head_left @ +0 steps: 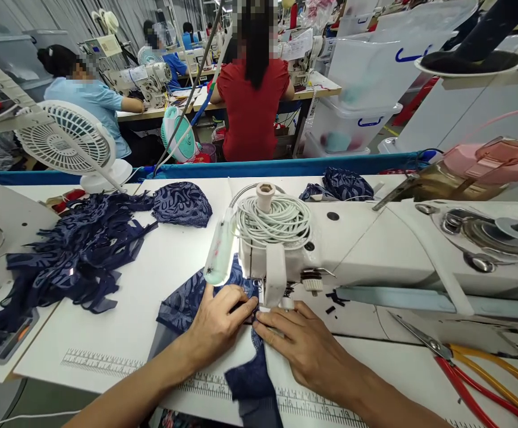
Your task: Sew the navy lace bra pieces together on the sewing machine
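Observation:
A piece of navy lace fabric (pixel 185 300) lies under the head of a white sewing machine (pixel 270 255), and a narrow tail of it hangs over the table's front edge. My left hand (pixel 220 318) rests on the fabric left of the needle area, thumb and fingers closed on it. From the right, my right hand (pixel 301 339) meets it there, its fingertips gripping the fabric's edge close to the left thumb. The machine head and my fingers hide the needle and presser foot.
Navy fabric strips (pixel 75 249) lie piled at left, beside a folded navy piece (pixel 182 204). Scissors (pixel 446 351) with red and orange handles lie at right. A ruler strip (pixel 102 361) runs along the table's front. A white fan (pixel 66 137) stands behind; co-workers sit beyond.

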Demonstrator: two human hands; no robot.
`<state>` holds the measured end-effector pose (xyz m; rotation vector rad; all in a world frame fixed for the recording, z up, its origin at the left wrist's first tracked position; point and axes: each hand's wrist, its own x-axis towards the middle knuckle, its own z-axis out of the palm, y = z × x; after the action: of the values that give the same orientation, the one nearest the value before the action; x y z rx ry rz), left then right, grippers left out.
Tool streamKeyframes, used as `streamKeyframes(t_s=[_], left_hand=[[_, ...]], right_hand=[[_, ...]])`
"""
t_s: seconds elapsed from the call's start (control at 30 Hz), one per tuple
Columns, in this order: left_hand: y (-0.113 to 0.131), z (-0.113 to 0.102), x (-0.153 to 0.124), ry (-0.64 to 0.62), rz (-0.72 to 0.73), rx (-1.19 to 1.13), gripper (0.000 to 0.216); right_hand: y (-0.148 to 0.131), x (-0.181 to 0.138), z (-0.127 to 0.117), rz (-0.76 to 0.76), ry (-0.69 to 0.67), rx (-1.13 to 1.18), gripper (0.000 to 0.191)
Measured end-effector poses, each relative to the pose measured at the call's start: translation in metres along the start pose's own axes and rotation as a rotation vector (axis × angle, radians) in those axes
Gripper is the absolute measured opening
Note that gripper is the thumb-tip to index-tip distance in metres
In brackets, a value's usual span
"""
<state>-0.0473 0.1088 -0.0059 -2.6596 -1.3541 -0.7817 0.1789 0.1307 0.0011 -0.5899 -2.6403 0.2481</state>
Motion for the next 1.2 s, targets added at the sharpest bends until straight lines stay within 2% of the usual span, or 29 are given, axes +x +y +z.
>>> streamKeyframes(t_s=[0.1,0.23,0.37,0.5,0.63,0.8,0.9,0.97,1.0,1.03,1.1,1.17,1.2], left_hand=[[-0.013,0.005,0.005,-0.084,0.004,0.023,0.028],[-0.025,0.006,0.015,-0.16,0.02,0.062,0.027],[-0.005,-0.005,0.019,-0.157,0.006,0.206,0.029],[0.018,-0.013,0.01,-0.107,-0.055,0.336,0.027],[0.012,-0.013,-0.003,-0.093,-0.125,0.261,0.033],[-0.004,-0.012,-0.009,-0.111,-0.062,0.079,0.037],[-0.013,-0.016,-0.01,-0.127,-0.089,-0.006,0.036],[-0.016,-0.021,-0.009,-0.125,-0.079,-0.021,0.035],[-0.015,-0.023,-0.007,-0.109,-0.068,-0.01,0.035],[-0.013,-0.025,-0.004,-0.081,-0.061,0.012,0.034],[-0.005,-0.025,0.002,-0.007,-0.067,0.077,0.032],[0.002,-0.02,0.007,0.032,-0.078,0.134,0.031],[0.005,-0.016,0.008,0.034,-0.071,0.156,0.031]], right_hand=[[0.002,0.0,0.001,0.01,0.007,-0.018,0.061],[0.003,0.002,0.002,0.011,0.0,-0.021,0.062],[0.003,0.003,0.005,0.04,0.007,0.064,0.051],[0.002,0.005,0.007,0.089,-0.032,0.215,0.045],[-0.005,0.009,0.002,0.164,-0.085,0.321,0.042],[-0.019,-0.008,-0.029,0.308,-0.228,0.514,0.037],[-0.023,-0.029,-0.062,0.387,-0.405,0.651,0.04],[-0.023,-0.038,-0.079,0.395,-0.541,0.669,0.03],[-0.022,-0.04,-0.083,0.402,-0.542,0.62,0.021],[-0.02,-0.038,-0.083,0.416,-0.49,0.536,0.013],[-0.017,-0.03,-0.072,0.413,-0.26,0.307,0.014],[-0.014,-0.017,-0.052,0.303,-0.079,0.117,0.019],[-0.012,-0.011,-0.04,0.215,-0.044,0.056,0.024]])
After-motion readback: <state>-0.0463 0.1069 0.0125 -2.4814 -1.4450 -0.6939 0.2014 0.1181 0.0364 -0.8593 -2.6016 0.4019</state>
